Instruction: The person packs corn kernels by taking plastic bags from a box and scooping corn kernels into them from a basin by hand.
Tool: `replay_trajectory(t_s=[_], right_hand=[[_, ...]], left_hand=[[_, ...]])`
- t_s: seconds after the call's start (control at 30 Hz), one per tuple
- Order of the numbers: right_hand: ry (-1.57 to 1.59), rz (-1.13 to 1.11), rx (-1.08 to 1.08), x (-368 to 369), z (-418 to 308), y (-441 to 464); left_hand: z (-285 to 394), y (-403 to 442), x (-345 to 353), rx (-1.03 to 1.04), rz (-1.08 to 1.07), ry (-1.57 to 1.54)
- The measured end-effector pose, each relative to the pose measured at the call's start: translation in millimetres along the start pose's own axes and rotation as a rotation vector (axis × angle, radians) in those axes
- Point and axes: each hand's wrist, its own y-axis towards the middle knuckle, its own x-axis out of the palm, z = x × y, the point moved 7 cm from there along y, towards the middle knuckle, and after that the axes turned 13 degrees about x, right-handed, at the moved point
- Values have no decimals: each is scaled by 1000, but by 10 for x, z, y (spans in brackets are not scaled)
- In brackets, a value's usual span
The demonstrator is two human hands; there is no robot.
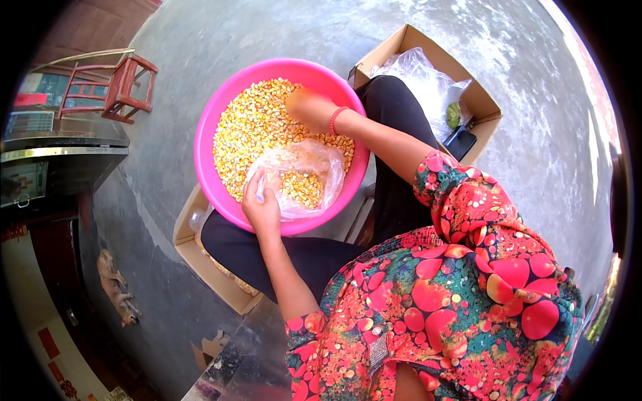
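The corn is open from above at left, inside the basin's raised rim.

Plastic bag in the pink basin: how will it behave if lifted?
The plastic bag will probably sag: its film looks thin and wrinkled. The corn kernels inside likely weight its bottom, and may spill, since its mouth looks open.

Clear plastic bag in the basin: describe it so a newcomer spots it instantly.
Find the big round pink basin full of yellow corn kernels. On the kernels lies the clear plastic bag, open-mouthed, its near edge in the left hand. It has kernels inside; the other clear plastic, in the cardboard box, shows none.
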Motion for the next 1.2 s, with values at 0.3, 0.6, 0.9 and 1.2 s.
replay_trajectory(t_s=[0.3, 0.6, 0.9, 1.2], right_hand=[[38, -264, -123, 205, -348, -317], [509, -47, 201, -241, -52, -162], [1511, -647, 353, -348, -268, -274], [860, -374, -339, -510, -1194, -749]], left_hand=[[-1, -3, -10, 25, 18, -12], [-21, -7, -11, 15, 18, -15], [-31, -6, -16, 23, 30, -4], [-57, -8, -1, 2, 55, -61]])
